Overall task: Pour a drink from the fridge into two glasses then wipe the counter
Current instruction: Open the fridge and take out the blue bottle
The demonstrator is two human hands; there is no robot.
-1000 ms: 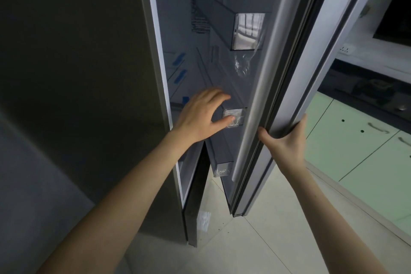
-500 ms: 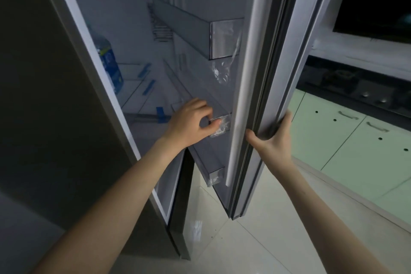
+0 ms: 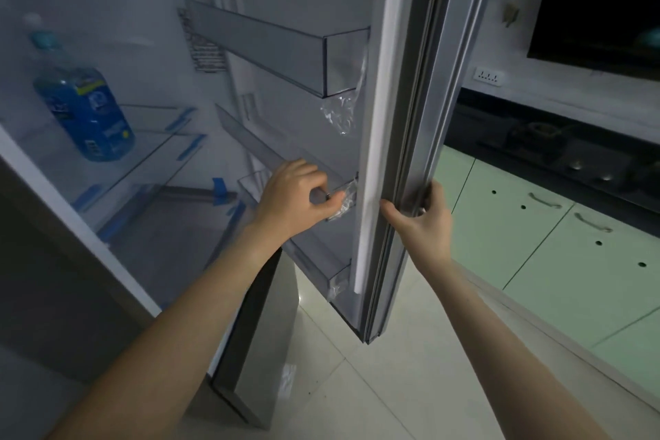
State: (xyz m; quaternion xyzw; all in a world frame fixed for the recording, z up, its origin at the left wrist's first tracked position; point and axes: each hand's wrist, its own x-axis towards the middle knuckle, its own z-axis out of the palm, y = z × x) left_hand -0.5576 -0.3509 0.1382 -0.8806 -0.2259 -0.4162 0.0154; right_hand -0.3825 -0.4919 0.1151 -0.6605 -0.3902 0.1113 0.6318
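A large clear bottle with a blue label [image 3: 84, 111] stands on a glass shelf [image 3: 150, 150] inside the open fridge, at the left. The fridge door [image 3: 403, 125] is swung out in the middle of the view. My left hand [image 3: 298, 196] is curled on the rim of the middle door shelf [image 3: 264, 150], on the door's inner side. My right hand [image 3: 425, 218] grips the door's outer edge, thumb on the white seal. No glasses are in view.
An upper door shelf [image 3: 271, 46] and a lower one [image 3: 321, 264] hold nothing. Pale green cabinets [image 3: 557, 254] run along the right under a dark counter with a hob [image 3: 571, 154]. A wall socket [image 3: 488, 76] sits above. Pale floor tiles [image 3: 375, 379] lie below.
The fridge door has swung wider with both hands on it. The interior and the blue-labelled bottle have come more fully into view at the left.
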